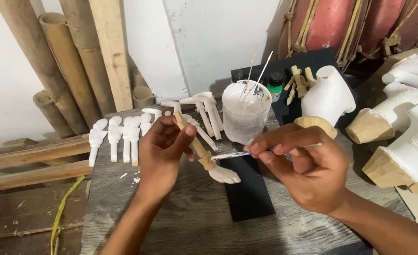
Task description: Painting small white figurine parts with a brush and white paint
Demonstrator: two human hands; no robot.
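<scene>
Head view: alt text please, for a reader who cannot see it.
A left hand holds a carved wooden arm while the right hand touches a brush to its white-painted end. They work over a grey wooden table with white-painted pieces and a tub of white paint.

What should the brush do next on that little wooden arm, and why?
Probably stroke up from the wrist along the arm. The carved hand end is already white, while the shaft held in the left hand is bare wood. The brush in the right hand has its tip right at that boundary, so the unpainted wood beside it looks like the likely next stretch to coat.
</scene>
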